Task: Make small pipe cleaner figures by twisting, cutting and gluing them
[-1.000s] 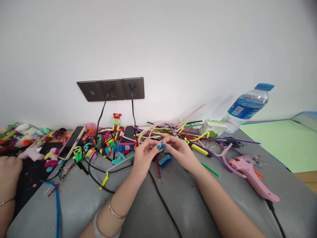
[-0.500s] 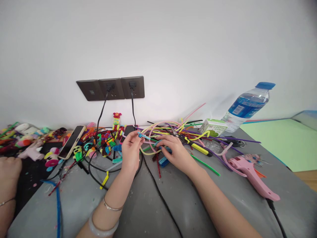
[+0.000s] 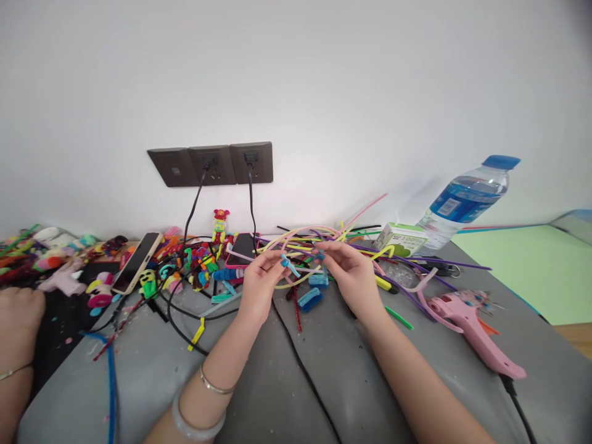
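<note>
Grey surface (image 3: 277,401) against white wall (image 3: 370,92). Left hand (image 3: 258,288) pinching light-blue strip (image 3: 291,267) between thumb and fingertips, strip's free end slanting toward right hand (image 3: 358,283). Right thumb and fingers drawn close together; cannot tell what they hold, if anything. Blue bundles (image 3: 309,300) on surface between hands, nearer right. Tangled stems (image 3: 345,233) beyond both hands. Glue gun (image 3: 476,333) to right of right hand.

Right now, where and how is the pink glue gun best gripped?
Likely mid-handle, from the near right: the pink glue gun lies with its handle angled that way and its head farther off; the black cord leaves the handle's end.
</note>
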`<state>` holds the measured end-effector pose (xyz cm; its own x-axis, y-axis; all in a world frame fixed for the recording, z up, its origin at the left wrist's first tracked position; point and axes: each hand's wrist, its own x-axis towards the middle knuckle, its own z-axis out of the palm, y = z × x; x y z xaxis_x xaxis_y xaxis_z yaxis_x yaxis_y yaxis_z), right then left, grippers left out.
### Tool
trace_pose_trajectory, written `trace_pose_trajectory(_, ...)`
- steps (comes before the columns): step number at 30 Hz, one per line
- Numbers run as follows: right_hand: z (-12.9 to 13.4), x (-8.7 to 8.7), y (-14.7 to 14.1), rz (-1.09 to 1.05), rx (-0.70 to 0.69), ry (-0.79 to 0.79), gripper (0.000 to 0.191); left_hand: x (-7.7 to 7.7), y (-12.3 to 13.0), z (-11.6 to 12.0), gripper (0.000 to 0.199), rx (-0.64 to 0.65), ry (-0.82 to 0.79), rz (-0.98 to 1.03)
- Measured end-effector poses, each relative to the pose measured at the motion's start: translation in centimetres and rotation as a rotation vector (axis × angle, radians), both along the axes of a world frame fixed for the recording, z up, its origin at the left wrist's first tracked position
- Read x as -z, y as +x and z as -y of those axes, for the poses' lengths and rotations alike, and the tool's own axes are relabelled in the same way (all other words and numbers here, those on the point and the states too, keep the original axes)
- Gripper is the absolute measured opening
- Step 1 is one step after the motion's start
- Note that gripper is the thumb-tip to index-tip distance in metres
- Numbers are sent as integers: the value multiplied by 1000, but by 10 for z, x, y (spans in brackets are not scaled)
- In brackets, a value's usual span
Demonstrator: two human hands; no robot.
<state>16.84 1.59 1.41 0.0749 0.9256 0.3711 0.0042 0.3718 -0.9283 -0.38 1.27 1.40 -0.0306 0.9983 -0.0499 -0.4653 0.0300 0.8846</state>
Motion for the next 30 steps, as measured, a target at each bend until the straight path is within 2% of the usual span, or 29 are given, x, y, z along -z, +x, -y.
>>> trace_pose_trajectory(3,1,-2,0,-131,-126,-144,30,0,2,2,34,39,5,-50)
trace_pose_trajectory(7,2,-2,-2,-139,-224,-245,26,2,4,3,26,79,53,-136)
trace_pose_trajectory(11,3,-3,-4,-121,-229,-259,24,3,4,3,25,106,34,-152)
trace_pose_trajectory(16,5,-6,-5,-105,-230,-246,24,4,4,5,33,147,-13,-121)
trace_pose_trajectory(30,7,-13,-9,-32,-341,-258,27,2,6,6,25,157,27,-73)
